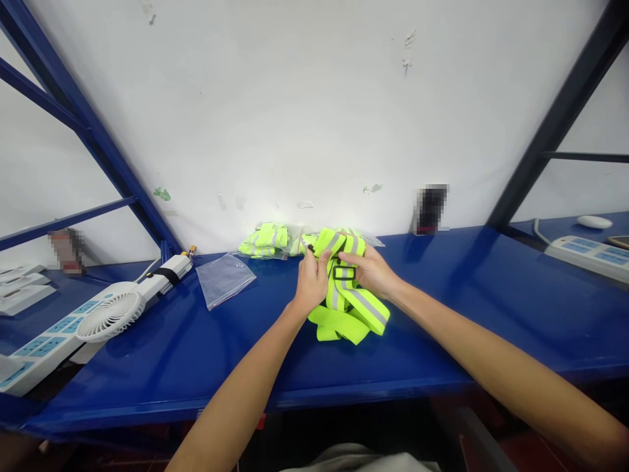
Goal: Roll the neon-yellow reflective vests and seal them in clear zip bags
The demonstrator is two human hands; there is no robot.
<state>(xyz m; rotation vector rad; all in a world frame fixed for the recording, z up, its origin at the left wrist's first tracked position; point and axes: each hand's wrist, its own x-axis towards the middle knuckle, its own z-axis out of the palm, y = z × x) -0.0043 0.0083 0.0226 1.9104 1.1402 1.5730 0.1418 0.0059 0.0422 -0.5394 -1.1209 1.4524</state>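
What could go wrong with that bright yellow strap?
The yellow strap spreads in loose loops below the left hand and right hand, so it might get twisted or tangled. The black buckle sits among the folds and could snag one. The clear bag beside them looks thin and light, so a bump might slide it away.

A white power strip [46, 351] with blue socket panels lies at the left of the blue surface [472, 308], a white fan [111, 316] overlapping it in view. Just beyond the fan sits a white pack [171, 272] with a black strap. Flat white boxes [24, 292] lie at far left. At far right, a second power strip [592, 257] lies near a white oval object [594, 222]. A blurred dark object [431, 210] stands by the scuffed white wall [295, 118].
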